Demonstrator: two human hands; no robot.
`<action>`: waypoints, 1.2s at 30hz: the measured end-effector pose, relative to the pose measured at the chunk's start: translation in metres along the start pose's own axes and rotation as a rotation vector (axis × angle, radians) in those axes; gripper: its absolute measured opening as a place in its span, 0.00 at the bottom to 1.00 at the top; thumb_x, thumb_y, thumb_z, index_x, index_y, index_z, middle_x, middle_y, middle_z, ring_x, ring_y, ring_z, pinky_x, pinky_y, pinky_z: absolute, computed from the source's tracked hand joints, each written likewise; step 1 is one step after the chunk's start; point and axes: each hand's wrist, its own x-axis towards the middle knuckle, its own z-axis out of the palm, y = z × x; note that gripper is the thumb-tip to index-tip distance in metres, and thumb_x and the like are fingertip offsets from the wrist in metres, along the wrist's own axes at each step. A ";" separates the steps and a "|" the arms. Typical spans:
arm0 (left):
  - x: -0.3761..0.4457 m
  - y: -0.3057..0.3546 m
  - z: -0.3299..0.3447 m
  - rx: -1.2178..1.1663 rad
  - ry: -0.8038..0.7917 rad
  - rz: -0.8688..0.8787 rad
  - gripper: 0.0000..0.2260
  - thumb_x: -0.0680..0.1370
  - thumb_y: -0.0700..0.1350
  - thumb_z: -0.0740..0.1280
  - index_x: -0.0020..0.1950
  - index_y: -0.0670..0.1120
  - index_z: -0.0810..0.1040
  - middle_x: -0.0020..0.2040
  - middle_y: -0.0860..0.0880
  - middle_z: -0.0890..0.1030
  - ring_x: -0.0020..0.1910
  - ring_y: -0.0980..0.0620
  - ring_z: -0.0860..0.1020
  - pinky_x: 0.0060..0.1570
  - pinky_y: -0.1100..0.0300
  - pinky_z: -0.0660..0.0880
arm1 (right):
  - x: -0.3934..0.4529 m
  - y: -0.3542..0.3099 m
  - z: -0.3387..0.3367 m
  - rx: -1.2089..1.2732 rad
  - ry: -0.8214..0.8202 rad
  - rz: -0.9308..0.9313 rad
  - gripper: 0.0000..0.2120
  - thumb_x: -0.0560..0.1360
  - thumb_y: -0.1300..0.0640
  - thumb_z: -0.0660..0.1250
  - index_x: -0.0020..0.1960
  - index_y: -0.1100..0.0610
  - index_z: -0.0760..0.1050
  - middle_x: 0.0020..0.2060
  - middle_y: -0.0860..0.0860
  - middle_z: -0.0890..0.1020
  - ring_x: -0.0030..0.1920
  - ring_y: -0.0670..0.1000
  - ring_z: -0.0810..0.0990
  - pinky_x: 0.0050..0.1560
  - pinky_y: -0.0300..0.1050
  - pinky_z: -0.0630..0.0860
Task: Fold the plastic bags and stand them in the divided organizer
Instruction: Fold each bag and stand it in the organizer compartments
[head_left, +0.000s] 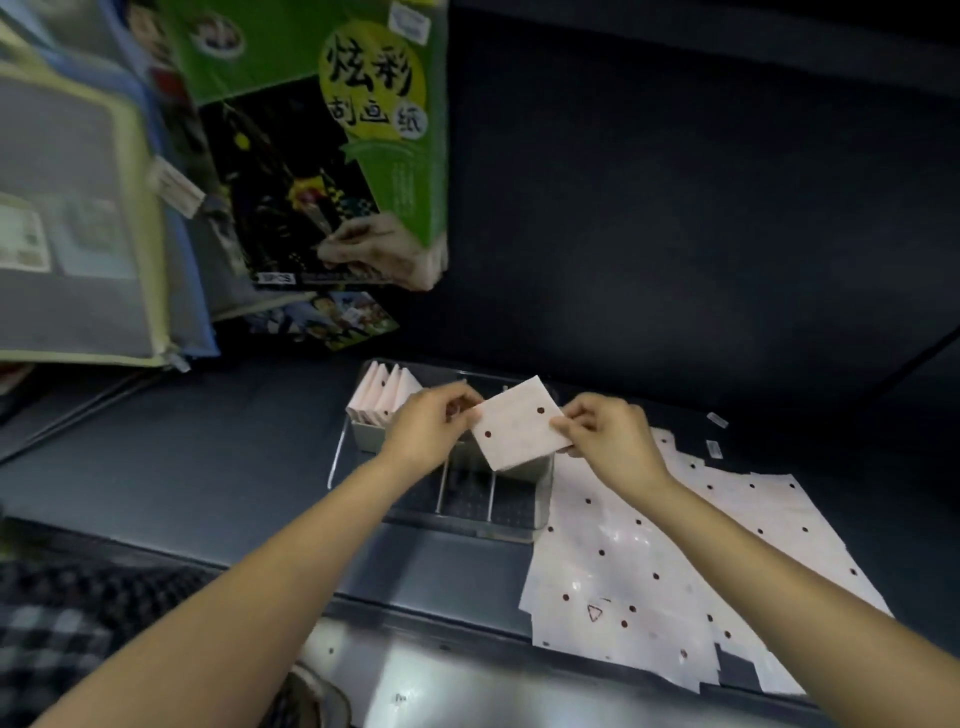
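Observation:
A folded white plastic bag with dark dots (517, 423) is held in the air over the clear divided organizer (467, 504). My left hand (428, 428) pinches its left edge. My right hand (605, 434) pinches its right edge. Several folded bags (382, 395) stand upright in the organizer's far left compartment. The near compartments with thin dividers show only the dark mat below. A loose pile of flat white dotted bags (670, 566) lies on the surface to the right of the organizer.
Hanging folders and a green printed package (332, 145) fill the upper left. A dark wall rises behind the organizer. Two small labels (716, 434) lie at the right. A checked fabric (67, 613) sits at the lower left, beside the counter's front edge.

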 end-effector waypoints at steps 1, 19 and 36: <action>-0.001 -0.011 -0.005 0.146 0.079 -0.021 0.06 0.77 0.44 0.66 0.51 0.49 0.80 0.49 0.50 0.81 0.52 0.49 0.76 0.51 0.53 0.73 | 0.008 -0.007 0.008 0.024 0.001 0.010 0.06 0.74 0.59 0.69 0.39 0.54 0.76 0.37 0.51 0.84 0.37 0.47 0.83 0.42 0.47 0.82; -0.016 -0.073 0.000 0.460 0.309 -0.085 0.10 0.79 0.45 0.61 0.57 0.49 0.80 0.58 0.52 0.78 0.56 0.48 0.69 0.53 0.55 0.63 | 0.088 -0.079 0.121 -0.518 -0.004 -0.073 0.05 0.74 0.58 0.62 0.46 0.60 0.73 0.40 0.56 0.80 0.40 0.59 0.79 0.34 0.45 0.72; -0.028 -0.086 -0.008 0.234 0.399 -0.109 0.10 0.75 0.39 0.68 0.56 0.45 0.80 0.53 0.46 0.74 0.49 0.46 0.72 0.47 0.50 0.73 | 0.100 -0.055 0.179 -0.169 -0.367 0.241 0.15 0.79 0.46 0.57 0.54 0.57 0.72 0.50 0.56 0.80 0.49 0.54 0.78 0.48 0.45 0.71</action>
